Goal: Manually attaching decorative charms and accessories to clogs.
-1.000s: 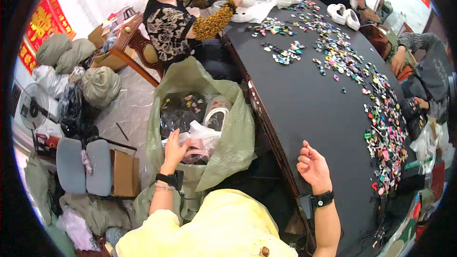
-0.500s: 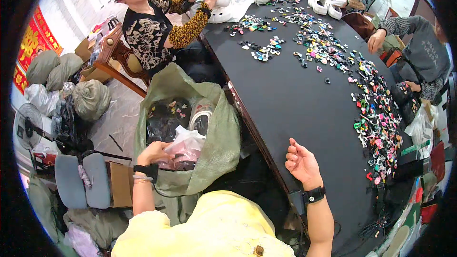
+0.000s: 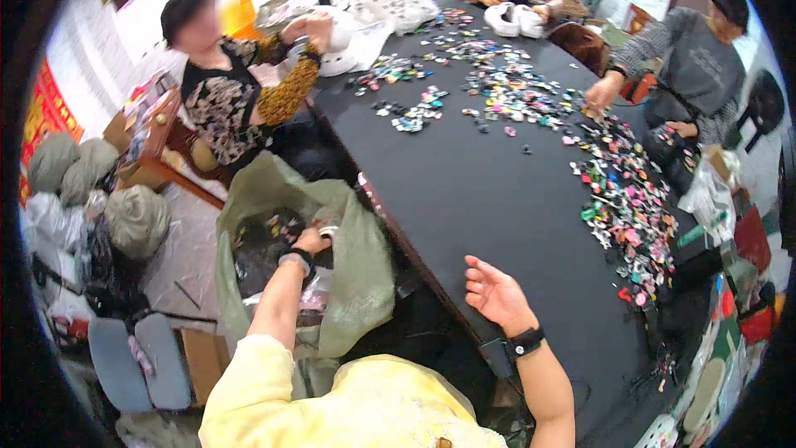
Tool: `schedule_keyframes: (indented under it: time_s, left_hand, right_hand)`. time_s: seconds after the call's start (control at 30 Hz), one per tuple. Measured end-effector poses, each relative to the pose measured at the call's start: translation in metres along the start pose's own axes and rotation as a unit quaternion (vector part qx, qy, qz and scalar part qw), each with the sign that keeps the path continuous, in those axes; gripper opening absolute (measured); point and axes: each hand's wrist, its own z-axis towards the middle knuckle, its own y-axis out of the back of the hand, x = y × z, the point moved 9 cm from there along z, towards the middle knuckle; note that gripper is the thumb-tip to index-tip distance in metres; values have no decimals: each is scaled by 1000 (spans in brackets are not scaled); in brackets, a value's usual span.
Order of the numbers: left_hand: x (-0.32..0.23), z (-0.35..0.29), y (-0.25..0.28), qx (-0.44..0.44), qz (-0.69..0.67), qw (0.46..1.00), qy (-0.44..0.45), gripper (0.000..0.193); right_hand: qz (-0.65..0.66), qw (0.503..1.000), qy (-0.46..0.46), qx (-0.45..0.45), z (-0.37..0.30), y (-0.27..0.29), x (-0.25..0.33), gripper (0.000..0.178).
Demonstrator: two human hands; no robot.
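Observation:
A large green woven sack (image 3: 356, 282) stands with its mouth wide beside the table. My left hand (image 3: 313, 241) reaches down into it, fingers closed on the edge of a pale clog (image 3: 330, 229), mostly hidden by the hand and the sack wall. Dark items in clear plastic bags (image 3: 274, 236) lie in the sack, and a pinkish bagged item (image 3: 315, 292) sits below my wrist. Over the near edge of the black table (image 3: 464, 191), my right hand (image 3: 497, 292) rests palm up with loosely curled fingers apart, holding nothing.
Small colourful shoe charms (image 3: 626, 207) cover the table's right and far parts. A person at the left (image 3: 224, 91) handles a white clog (image 3: 338, 60); another at the right (image 3: 696, 66) reaches among the charms. White clogs (image 3: 514, 20) sit near a third person. Stuffed sacks (image 3: 137, 220) stand left.
My left hand has moved from the pink bagged item deeper into the sack, to the pale clog. My right hand stays over the table edge. The view has shifted right.

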Motion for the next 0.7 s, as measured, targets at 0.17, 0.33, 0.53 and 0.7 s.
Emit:
schedule_keyframes:
  time_s: [0.17, 0.33, 0.53, 0.7]
  left_hand:
    - [9, -2, 20, -92, 124, 987, -48, 50]
    - [-41, -76, 117, -286, 254, 922, -56, 54]
    - [-90, -173, 261, -450, 240, 858, -63, 55]
    - [-120, -219, 290, -424, -76, 890, -147, 38]
  right_hand:
    - [-28, 999, 14, 20, -1, -2, -1, 25]
    - [-33, 999, 12, 26, -1, -2, -1, 25]
    - [-49, 998, 18, 27, 0, -4, 3, 25]
    - [-133, 990, 47, 24, -22, -41, 9, 47]
